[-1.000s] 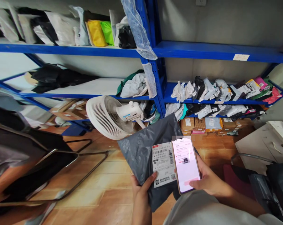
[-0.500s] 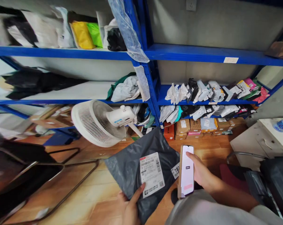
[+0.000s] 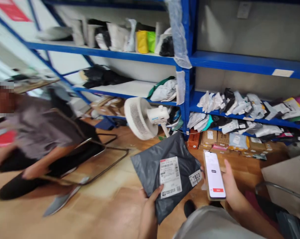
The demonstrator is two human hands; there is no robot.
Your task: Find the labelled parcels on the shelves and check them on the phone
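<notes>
Low in the head view, over the wooden floor [image 3: 90, 212], the left hand [image 3: 148, 215] pinches the lower edge of a grey parcel bag [image 3: 150, 166], thumb on its white shipping label [image 3: 170, 176]. Just beside it, the right hand [image 3: 231, 191] cups a lit phone [image 3: 214, 175], fingers curled behind. Blue shelving [image 3: 239, 63] holds parcels; a white fan [image 3: 142, 118] stands before it. Another person [image 3: 37, 142] sits at left.

The parcel [image 3: 162, 172] sits in the left hand [image 3: 148, 215], just left of the phone [image 3: 214, 175] in the right hand [image 3: 231, 189]. Behind them a fan [image 3: 142, 118] stands on the floor [image 3: 102, 205] before the shelves [image 3: 189, 59]. A seated person [image 3: 37, 139] is far left, boxes [image 3: 214, 138] lie under the right shelves.
</notes>
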